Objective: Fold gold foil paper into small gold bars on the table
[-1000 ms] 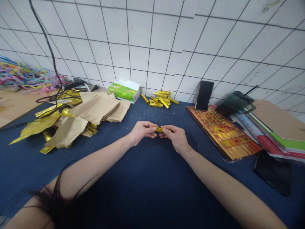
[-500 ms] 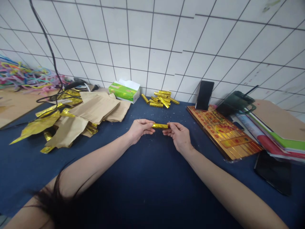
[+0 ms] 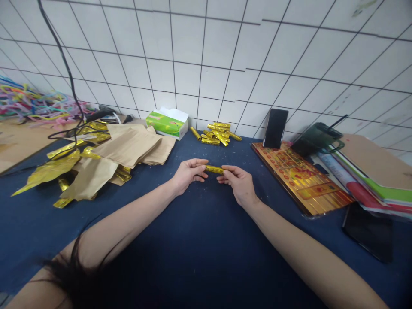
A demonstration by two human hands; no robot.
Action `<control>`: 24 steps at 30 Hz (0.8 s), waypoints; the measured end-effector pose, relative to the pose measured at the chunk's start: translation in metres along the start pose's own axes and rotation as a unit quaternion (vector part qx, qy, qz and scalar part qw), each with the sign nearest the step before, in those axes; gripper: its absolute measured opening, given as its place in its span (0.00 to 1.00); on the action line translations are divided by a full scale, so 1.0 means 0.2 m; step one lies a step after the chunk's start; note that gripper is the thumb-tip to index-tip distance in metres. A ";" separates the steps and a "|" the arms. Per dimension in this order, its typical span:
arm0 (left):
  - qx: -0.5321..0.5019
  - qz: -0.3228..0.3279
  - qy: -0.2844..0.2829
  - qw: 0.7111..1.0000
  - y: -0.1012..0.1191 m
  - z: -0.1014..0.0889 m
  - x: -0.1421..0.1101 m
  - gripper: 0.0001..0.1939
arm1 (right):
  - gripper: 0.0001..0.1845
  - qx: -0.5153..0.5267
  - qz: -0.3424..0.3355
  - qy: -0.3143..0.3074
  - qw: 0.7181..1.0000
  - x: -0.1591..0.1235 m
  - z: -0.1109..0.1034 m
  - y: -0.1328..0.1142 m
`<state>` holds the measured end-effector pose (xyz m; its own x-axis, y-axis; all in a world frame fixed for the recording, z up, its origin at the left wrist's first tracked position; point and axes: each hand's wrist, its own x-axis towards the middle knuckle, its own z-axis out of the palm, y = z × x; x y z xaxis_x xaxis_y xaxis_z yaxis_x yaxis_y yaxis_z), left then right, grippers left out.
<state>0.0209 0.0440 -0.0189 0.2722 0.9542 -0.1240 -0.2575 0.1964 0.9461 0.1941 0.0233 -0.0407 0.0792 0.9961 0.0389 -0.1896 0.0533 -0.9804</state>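
A small rolled gold foil tube is held just above the dark blue table cloth, one end in each hand. My left hand pinches its left end with thumb and fingertips. My right hand pinches the right end the same way. Behind them, near the wall, lies a pile of several finished gold rolls. At the left, brown paper sheets lie mixed with crumpled gold foil.
A green tissue box stands by the wall. A stack of printed gold sheets lies at the right, with an upright phone, a dark mug, folders and a flat phone. Coloured strips and a black cable are far left.
The hands have lifted slightly and drawn a little apart, so more of the gold roll shows between them. Nothing else on the table has moved.
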 end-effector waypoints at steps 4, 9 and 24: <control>0.084 0.054 0.090 0.991 0.00 -0.01 0.02 0.11 | 0.13 0.024 -0.004 0.040 0.999 0.01 0.00 -0.01; 0.145 0.066 0.102 0.982 -0.03 0.00 0.02 0.05 | 0.13 0.025 0.002 0.034 0.999 0.01 0.00 -0.01; 0.332 0.105 0.029 0.937 0.14 0.19 -0.21 0.08 | 0.12 0.017 -0.022 0.063 0.998 0.03 -0.02 0.01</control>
<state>0.0379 -0.0001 0.0251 0.2241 0.9705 0.0884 0.3392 -0.1627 0.9265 0.1980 0.0286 -0.0436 0.2091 0.9764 0.0545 -0.2167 0.1006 -0.9710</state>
